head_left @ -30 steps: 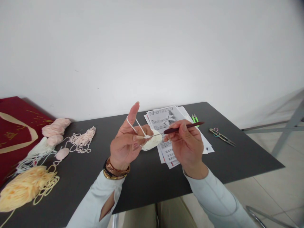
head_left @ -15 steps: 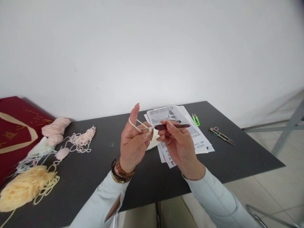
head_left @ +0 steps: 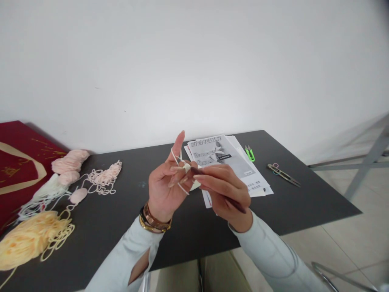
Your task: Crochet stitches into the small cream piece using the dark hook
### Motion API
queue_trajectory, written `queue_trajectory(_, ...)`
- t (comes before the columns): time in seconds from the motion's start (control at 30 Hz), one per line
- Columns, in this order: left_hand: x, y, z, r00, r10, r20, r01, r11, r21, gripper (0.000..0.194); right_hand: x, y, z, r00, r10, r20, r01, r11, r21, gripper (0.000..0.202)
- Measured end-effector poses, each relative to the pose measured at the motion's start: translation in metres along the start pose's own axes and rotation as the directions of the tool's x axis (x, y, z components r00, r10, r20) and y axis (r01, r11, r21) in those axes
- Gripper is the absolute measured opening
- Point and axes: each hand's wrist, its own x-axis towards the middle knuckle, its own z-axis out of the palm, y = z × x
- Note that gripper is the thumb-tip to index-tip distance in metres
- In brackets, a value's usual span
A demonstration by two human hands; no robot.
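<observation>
One white yarn strand (head_left: 186, 166), looped and pinched in your left hand (head_left: 164, 184), lies just beside the crochet hook (head_left: 236, 205) your right hand (head_left: 226, 185) grips, above the table (head_left: 112, 219), between near and far edges

Black tabletop (head_left: 319, 202): yellow yarn (head_left: 28, 241) lies near left, white yarn (head_left: 45, 192) and pale pink yarn (head_left: 71, 160) beyond; printed sheets (head_left: 243, 172) far centre; green thread snips (head_left: 249, 153) and metal scissors (head_left: 287, 177) right.

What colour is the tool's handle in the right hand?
The tool handle in the right hand is dark reddish-brown; the head view shows it, partly covered.
</observation>
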Motion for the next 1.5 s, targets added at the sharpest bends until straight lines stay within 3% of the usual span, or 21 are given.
queue_trajectory(0.13,0.0,0.005,0.002,0.999,-0.034,0.039,0.035,0.999,-0.021,0.07,0.004,0.002,0.008,0.962,0.255,-0.1,-0.215,0.929,0.302,0.029)
queue_trajectory(0.27,-0.001,0.007,0.005,0.998,0.024,0.054,-0.022,0.999,-0.041,0.071,0.005,0.004,0.014,0.888,0.424,-0.18,-0.293,0.821,0.49,0.017)
queue_trajectory(0.37,0.0,0.01,0.005,0.997,0.037,0.071,-0.035,0.999,-0.039,0.07,0.005,0.005,0.013,0.846,0.506,-0.169,-0.329,0.744,0.582,0.013)
queue_trajectory(0.73,-0.001,0.011,0.004,0.997,0.023,0.079,-0.026,0.999,0.028,0.071,0.008,0.004,0.008,0.743,0.654,-0.14,-0.436,0.632,0.641,0.009)
queue_trajectory(0.83,-0.001,0.012,0.004,0.997,0.021,0.08,-0.023,0.999,0.027,0.069,0.008,0.006,0.006,0.763,0.633,-0.133,-0.43,0.649,0.628,0.01)
queue_trajectory(1.07,-0.001,0.014,0.003,0.998,0.004,0.069,-0.008,0.998,0.069,0.067,0.01,0.012,-0.002,0.858,0.505,-0.096,-0.359,0.721,0.593,0.009)
queue_trajectory(1.23,0.0,0.015,0.003,0.998,-0.015,0.054,0.009,0.994,0.111,0.066,0.013,0.014,-0.005,0.875,0.477,-0.078,-0.343,0.727,0.595,0.009)
queue_trajectory(1.37,0.0,0.014,0.002,0.999,-0.011,0.052,0.004,0.991,0.137,0.064,0.015,0.011,-0.004,0.828,0.554,-0.089,-0.377,0.668,0.642,0.008)
queue_trajectory(1.5,-0.001,0.011,0.001,0.992,0.075,0.105,-0.096,0.971,0.217,0.057,0.016,0.011,-0.003,0.703,0.711,0.027,-0.483,0.45,0.751,0.012)
